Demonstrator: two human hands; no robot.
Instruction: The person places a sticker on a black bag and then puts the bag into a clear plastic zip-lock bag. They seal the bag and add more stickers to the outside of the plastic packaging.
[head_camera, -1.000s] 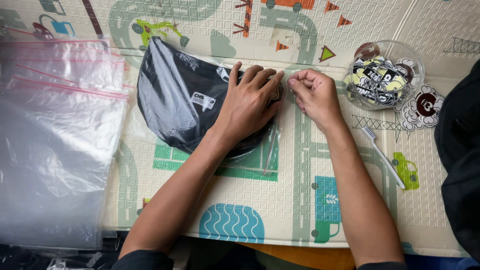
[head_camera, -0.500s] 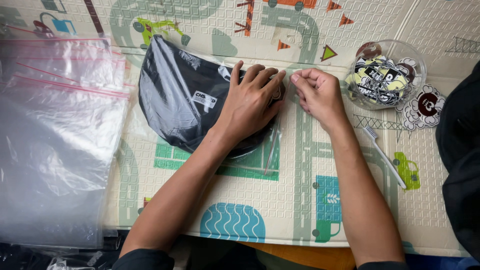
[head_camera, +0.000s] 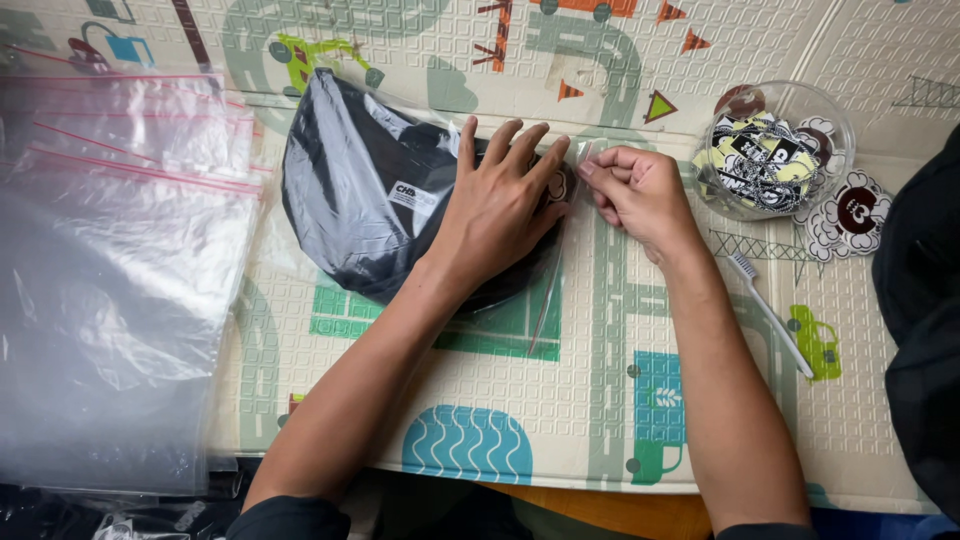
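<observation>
The left hand (head_camera: 500, 205) lay flat, pinning the black garment in its clear plastic bag (head_camera: 380, 200) mid-frame; the right hand (head_camera: 635, 195) pinched the bag's edge closed.

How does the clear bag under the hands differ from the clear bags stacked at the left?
The clear plastic bag under the hands holds a black folded garment and bulges; the stack of clear zip bags with pink strips lies flat, with nothing seen inside. The left hand presses the filled one; the stack is untouched. Both lie on the patterned mat.
</observation>
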